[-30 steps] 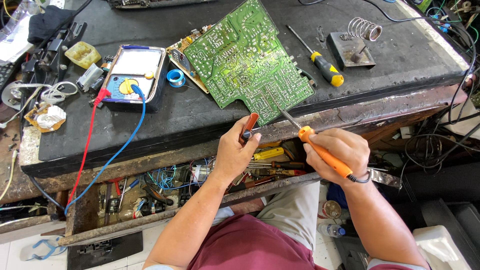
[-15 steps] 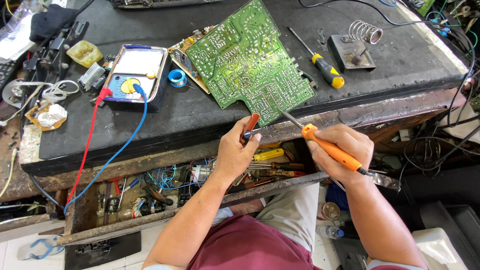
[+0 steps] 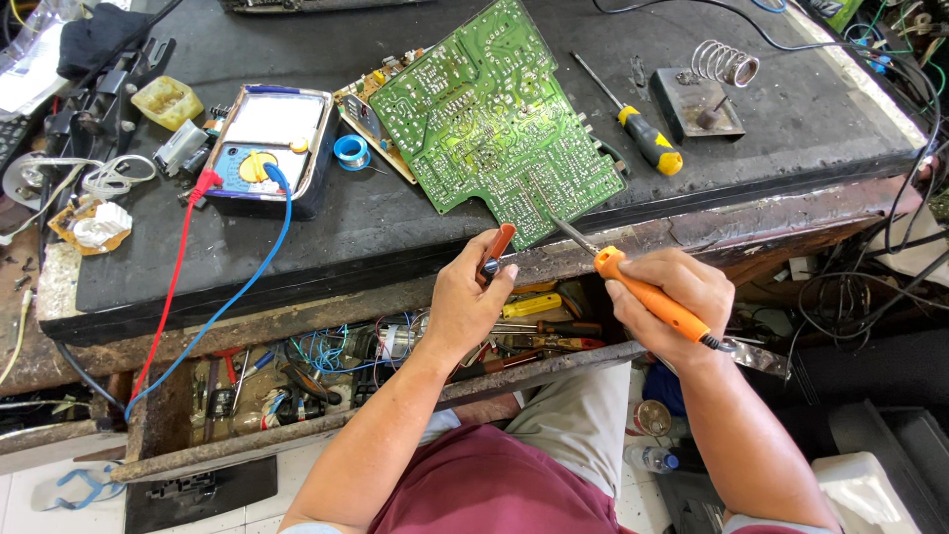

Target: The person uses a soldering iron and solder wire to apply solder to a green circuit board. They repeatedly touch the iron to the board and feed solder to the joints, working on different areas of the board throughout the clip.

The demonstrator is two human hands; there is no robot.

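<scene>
Head view: right hand [image 3: 672, 297] closed around orange soldering iron [image 3: 647, 297], tip on green circuit board [image 3: 494, 119]; left hand [image 3: 470, 302] pinching small red tool [image 3: 497, 247] at counter [image 3: 395, 232] edge.

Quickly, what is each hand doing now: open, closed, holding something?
Left hand: closed on a small red-handled tool.
Right hand: closed on the orange soldering iron.

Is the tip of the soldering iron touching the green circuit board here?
Touching. In the head view, the soldering iron, held in the right hand, has its metal tip lying on the lower edge of the green circuit board, with no gap visible.
</scene>
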